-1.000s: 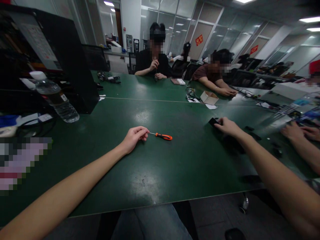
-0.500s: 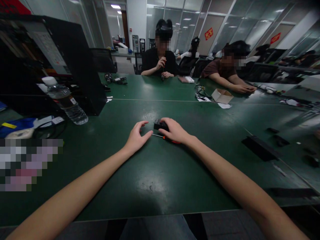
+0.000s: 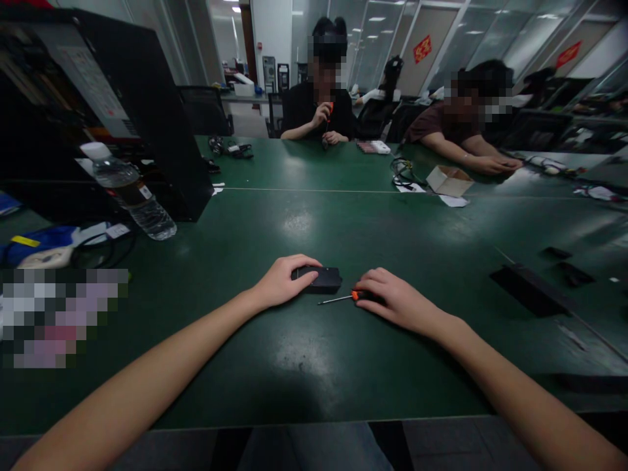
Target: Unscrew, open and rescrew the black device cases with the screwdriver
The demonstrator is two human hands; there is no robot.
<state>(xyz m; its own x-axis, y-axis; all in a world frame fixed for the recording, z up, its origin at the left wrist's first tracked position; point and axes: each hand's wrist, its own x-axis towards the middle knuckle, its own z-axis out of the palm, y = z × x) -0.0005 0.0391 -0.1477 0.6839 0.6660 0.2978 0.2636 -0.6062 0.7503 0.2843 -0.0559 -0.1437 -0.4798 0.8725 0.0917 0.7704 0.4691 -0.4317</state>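
L hand (image 3: 284, 281), ctr of frame, is clamped on a small black rectangular box (image 3: 328, 280), thumb laid over its top, fingers along the far side; box's R end sticks out, bare. R hand (image 3: 392, 301), just right of ctr, is closed round the orange-and-black handle of a slim screwdriver (image 3: 354, 296) w/ a metal shaft; shaft points L, tip just below the box, not touching it. Hands are apart, box & shaft btwn them. All this is on/over a dark green smooth-topped table (image 3: 255, 222). Right side of frame: flat black panel (image 3: 532, 291) on the table, well apart from R hand. Upper L: big black metal PC case (image 3: 167, 144), w/ a clear plastic bottle (image 3: 135, 196), white cap, leaning in front. Upper R: small open cardboard box (image 3: 449, 182) next to a tangle of dark cables (image 3: 403, 171). Top ctr: person in black top (image 3: 316, 111) holds an orange-handled tool (image 3: 330, 107); to the right, person in brown top (image 3: 436, 137) leans on the table, hands together, item in them unclear.
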